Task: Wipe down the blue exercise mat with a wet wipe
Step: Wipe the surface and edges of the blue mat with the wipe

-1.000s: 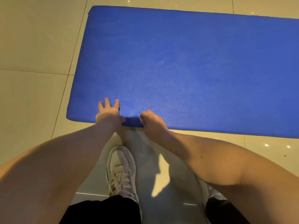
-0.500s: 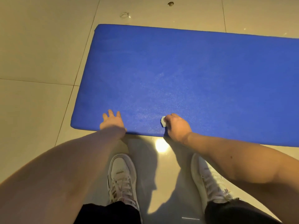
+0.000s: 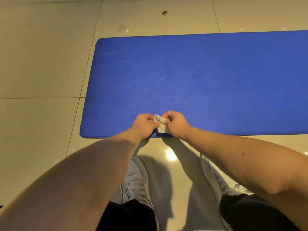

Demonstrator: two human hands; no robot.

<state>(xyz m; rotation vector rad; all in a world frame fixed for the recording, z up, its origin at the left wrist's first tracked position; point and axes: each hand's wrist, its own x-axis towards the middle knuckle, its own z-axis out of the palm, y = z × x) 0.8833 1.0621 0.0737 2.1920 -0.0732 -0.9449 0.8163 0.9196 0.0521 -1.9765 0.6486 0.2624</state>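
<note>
Both hands meet at the 6 o'clock edge of the blue mat (image 3: 200, 77)! The left hand (image 3: 144, 125) and right hand (image 3: 177, 124) each pinch the crumpled wet wipe (image 3: 160, 126), bunched between them. The mat lies flat on the tiled floor (image 3: 41, 64), running off toward 3 o'clock.

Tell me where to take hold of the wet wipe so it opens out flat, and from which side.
Pinch the wet wipe at its two outer edges, one from each side, as the left hand and right hand do now. It is crumpled into a bunch between them, above the near edge of the blue mat, so pulling the edges apart sideways should probably spread it.
</note>
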